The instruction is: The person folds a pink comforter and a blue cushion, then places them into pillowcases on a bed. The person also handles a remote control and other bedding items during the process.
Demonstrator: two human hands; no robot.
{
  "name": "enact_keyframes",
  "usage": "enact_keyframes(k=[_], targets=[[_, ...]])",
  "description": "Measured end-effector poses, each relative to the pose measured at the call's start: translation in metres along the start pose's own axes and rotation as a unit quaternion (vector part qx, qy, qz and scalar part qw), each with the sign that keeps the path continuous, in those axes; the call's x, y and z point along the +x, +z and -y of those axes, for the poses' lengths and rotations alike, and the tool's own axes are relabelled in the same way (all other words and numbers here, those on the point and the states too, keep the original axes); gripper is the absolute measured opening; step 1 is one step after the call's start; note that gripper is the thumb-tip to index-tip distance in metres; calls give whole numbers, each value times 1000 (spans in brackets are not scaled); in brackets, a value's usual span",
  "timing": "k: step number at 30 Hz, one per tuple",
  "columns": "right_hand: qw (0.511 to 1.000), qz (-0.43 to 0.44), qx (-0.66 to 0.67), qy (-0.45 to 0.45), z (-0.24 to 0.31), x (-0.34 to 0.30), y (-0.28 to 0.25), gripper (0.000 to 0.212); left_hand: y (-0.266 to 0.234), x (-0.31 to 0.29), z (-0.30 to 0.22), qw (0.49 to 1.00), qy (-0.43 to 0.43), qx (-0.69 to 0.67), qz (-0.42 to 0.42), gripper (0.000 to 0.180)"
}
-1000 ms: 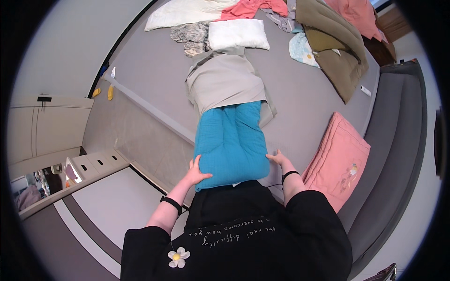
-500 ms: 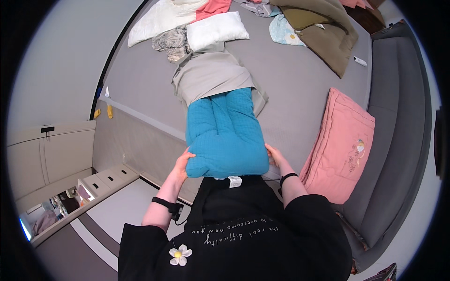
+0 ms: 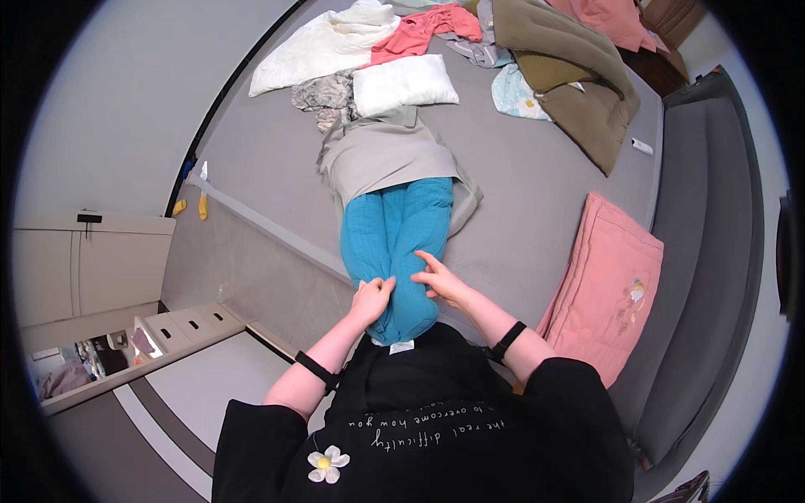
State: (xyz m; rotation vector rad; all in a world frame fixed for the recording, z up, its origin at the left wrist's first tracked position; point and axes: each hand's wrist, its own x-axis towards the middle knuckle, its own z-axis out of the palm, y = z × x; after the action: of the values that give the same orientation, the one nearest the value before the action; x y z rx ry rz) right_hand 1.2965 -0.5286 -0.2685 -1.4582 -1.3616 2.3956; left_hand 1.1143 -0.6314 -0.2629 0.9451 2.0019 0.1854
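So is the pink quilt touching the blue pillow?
Apart. The head view shows the grey bed plainly between the blue pillow and the pink quilt on the right.

White lettering [image 3: 438, 439] printed in lines across a black shirt [image 3: 453, 474], seen upside down, a small white label [image 3: 402, 346] at the near end of a blue padded bundle [image 3: 401, 239], small dark lettering-like marks [image 3: 627, 313] on a folded pink quilt [image 3: 599, 285], both too small to be read
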Motion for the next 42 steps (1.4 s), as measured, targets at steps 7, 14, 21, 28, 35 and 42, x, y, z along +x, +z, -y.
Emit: enact_keyframes(k=[7, 14, 21, 28, 35, 42], targets=[[983, 54, 169, 43, -5, 43, 27, 67, 4, -16, -13, 990, -89, 62, 91, 95], [988, 123, 44, 79, -4, 84, 9, 54, 53, 25, 81, 893, -164, -417, 40, 54], [893, -362, -216, -155, 9, 146, -151, 74, -44, 10, 61, 785, -108, -607, 57, 54], [852, -369, -323, -186, 87, 201, -155, 101, -104, -12, 78, 802, -98, -590, -12, 41], [891, -282, -308, -179, 74, 231, -71, 60, -98, -4, 86, 763, -44, -643, -35, 40], [923, -189, -256, -217, 80, 104, 40, 58, -90, 3, -6, 708, -18, -679, -191, 21]])
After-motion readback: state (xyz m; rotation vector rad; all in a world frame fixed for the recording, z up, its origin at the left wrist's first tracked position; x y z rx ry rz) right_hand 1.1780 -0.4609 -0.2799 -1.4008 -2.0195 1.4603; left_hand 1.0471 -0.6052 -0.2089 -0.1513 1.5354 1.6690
